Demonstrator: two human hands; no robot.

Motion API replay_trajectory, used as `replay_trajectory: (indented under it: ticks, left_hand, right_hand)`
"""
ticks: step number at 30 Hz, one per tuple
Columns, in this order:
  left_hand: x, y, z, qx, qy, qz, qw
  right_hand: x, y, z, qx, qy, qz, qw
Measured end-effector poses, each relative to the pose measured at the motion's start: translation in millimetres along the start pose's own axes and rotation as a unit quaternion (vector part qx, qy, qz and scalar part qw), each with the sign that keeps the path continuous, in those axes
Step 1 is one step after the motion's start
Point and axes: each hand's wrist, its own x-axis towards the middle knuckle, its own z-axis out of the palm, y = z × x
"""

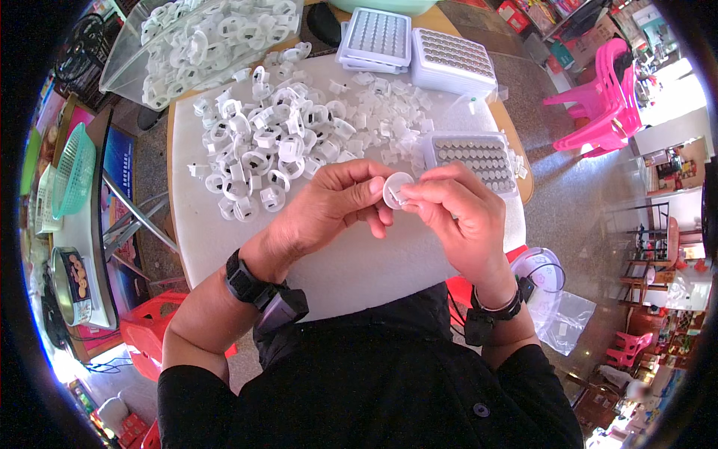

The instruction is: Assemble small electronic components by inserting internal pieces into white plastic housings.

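Note:
Over the near middle of the white-topped table, my left hand (348,198) pinches a round white plastic part (396,187) by its edge, between thumb and fingers. From the other side, my right hand (467,217) is closed, its fingertips pressed together at the part's face; whatever they grip there is too small to make out. Beyond my left hand lies a loose heap of white ring-shaped plastic parts (288,150), many with dark insides. Small translucent clips (393,112) are scattered beside that heap. Right of them sits a white tray (431,150) with rows of small grey round pieces.
A clear bin (123,71) full of similar white parts stands far left. Stacked trays (452,82) fill the table's far right edge. Pink chairs (602,105) stand off to the right. Red stools flank me, and a clear plastic bag (570,325) hangs low at right.

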Motion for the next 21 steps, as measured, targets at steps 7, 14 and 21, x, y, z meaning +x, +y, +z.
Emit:
replay_trajectory:
  ticks: [7, 14, 21]
  left_hand:
    - [0.4, 1.5, 2.2, 0.029, 0.018, -0.003, 0.999]
    - [0.4, 4.8, 6.7, 0.013, 0.027, -0.028, 0.999]
    - [-0.2, -3.0, 10.2, 0.12, 0.121, 0.073, 0.983]
  right_hand:
    - [-0.3, 6.9, 3.8, 0.053, -0.008, 0.04, 0.998]
    - [-4.6, 12.8, 2.8, 0.237, -0.05, 0.169, 0.955]
    - [-1.1, 14.2, 13.4, 0.245, 0.02, 0.213, 0.946]
